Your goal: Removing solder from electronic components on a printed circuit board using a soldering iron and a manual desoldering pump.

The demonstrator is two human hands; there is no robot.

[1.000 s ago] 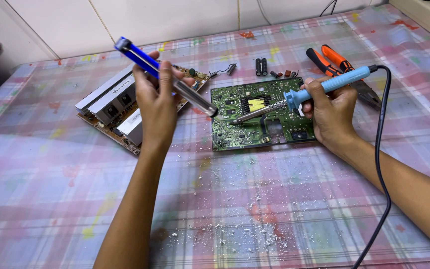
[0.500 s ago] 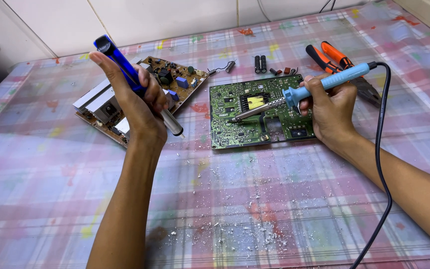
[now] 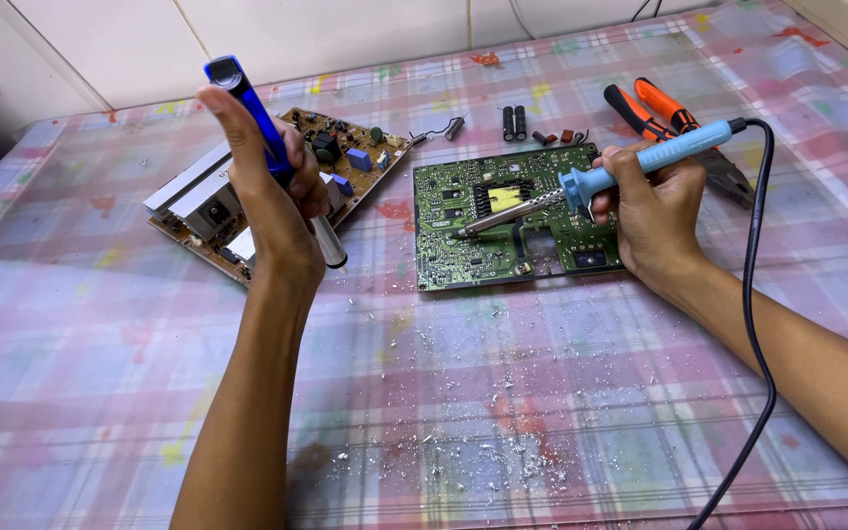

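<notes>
A green circuit board [image 3: 503,245] lies flat on the checked tablecloth. My right hand [image 3: 655,211] grips a light blue soldering iron [image 3: 640,162], whose metal tip rests on the board's left part. My left hand [image 3: 272,201] holds a blue and silver desoldering pump [image 3: 267,137] tilted upright, thumb on its top end, its nozzle pointing down just above the table to the left of the green board. Behind this hand lies a brown circuit board [image 3: 341,157] with metal heat sinks and several components.
Orange-handled pliers [image 3: 664,118] lie at the back right, beside the iron's black cord [image 3: 758,294]. Small black cylinders and loose parts [image 3: 514,123] sit behind the green board. White solder crumbs [image 3: 463,451] are scattered near the front. A tiled wall runs along the table's far edge.
My left hand has pulled the desoldering pump away from the green board, leftward and up. My right hand keeps the iron's tip on the board.
</notes>
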